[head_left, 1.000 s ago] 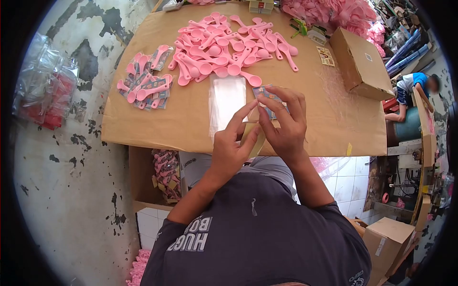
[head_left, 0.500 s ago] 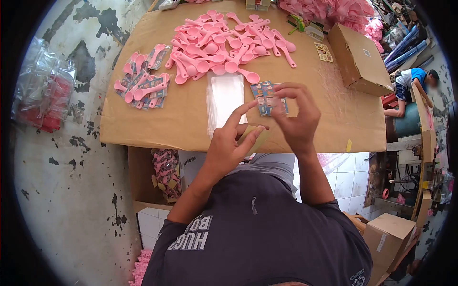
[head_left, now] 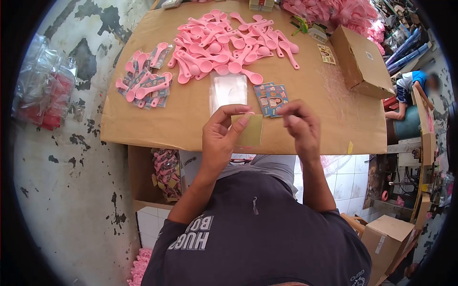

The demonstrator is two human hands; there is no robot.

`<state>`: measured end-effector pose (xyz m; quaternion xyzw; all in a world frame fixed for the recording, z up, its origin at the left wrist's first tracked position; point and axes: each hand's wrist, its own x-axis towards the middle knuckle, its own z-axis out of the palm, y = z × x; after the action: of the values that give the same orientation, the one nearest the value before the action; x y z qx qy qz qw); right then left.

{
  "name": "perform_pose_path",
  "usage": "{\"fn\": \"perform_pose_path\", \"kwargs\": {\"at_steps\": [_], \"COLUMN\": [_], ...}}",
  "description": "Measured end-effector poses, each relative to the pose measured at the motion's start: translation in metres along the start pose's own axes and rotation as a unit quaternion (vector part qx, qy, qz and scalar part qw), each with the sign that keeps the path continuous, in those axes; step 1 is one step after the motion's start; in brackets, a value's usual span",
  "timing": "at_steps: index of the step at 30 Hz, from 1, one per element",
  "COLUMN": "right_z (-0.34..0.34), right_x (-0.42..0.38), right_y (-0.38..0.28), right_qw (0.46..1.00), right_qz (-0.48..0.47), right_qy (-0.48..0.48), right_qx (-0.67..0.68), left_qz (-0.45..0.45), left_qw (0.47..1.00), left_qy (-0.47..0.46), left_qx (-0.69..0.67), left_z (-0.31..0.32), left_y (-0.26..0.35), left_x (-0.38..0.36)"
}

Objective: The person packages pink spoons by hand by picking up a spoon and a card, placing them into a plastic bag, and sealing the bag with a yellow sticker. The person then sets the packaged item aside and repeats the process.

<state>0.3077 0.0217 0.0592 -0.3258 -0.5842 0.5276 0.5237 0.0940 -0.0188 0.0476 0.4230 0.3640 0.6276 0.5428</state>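
Between the thumb and fingers of my left hand [head_left: 221,138] is a small olive-coloured card [head_left: 250,131], held upright near the table's front edge. My right hand [head_left: 304,126] hovers to its right with fingers curled and slightly blurred; whatever they hold, if anything, is hidden. Just beyond the hands, blue printed cards [head_left: 272,99] lie overlapping. Left of these is a stack of clear plastic bags [head_left: 228,93]. A large heap of pink measuring spoons [head_left: 217,47] spreads behind. At the left, more spoons lie with blue cards in clear packs [head_left: 145,86].
A cardboard box [head_left: 361,62] stands at the table's right side, beside a small yellowish card [head_left: 326,54]. Pink bagged goods [head_left: 329,12] are piled at the back. Below the table sits an open carton of packed spoons [head_left: 165,171]. Another person [head_left: 412,86] is bent over at far right.
The olive card has turned to show its flat face in my left hand. My right hand has lowered slightly and its fingers have curled in, uncovering more of the blue cards.
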Motion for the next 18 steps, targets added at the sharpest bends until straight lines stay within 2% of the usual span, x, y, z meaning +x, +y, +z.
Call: {"fn": "perform_pose_path", "kwargs": {"at_steps": [3,5,8,10,11,15,18], "right_z": [0.028,0.034,0.026,0.016,0.013,0.014,0.017], "right_x": [0.002,0.003,0.005,0.006,0.005,0.003,0.002], "right_y": [0.000,0.001,0.000,-0.001,-0.001,0.000,-0.001], "right_qw": [0.999,0.999,0.996,0.994,0.992,0.994,0.994], "right_qz": [0.004,0.045,0.078,0.099,0.125,0.101,0.098], "right_qy": [-0.021,-0.014,-0.021,-0.025,-0.030,-0.044,-0.052], "right_qx": [-0.031,-0.007,0.043,0.029,0.014,0.015,0.014], "left_qz": [-0.014,-0.018,-0.005,0.014,-0.005,-0.045,-0.029], "left_qw": [1.000,1.000,0.999,0.998,0.998,0.998,0.997], "left_qy": [-0.004,-0.005,-0.004,-0.006,-0.005,0.006,0.009], "left_qx": [0.001,0.009,0.039,0.064,0.057,0.048,0.065], "left_z": [0.006,0.009,0.005,0.001,0.000,0.000,-0.002], "left_y": [0.005,0.008,0.002,0.001,0.003,0.008,0.007], "left_x": [0.000,0.001,0.001,0.003,0.001,-0.003,-0.005]}}
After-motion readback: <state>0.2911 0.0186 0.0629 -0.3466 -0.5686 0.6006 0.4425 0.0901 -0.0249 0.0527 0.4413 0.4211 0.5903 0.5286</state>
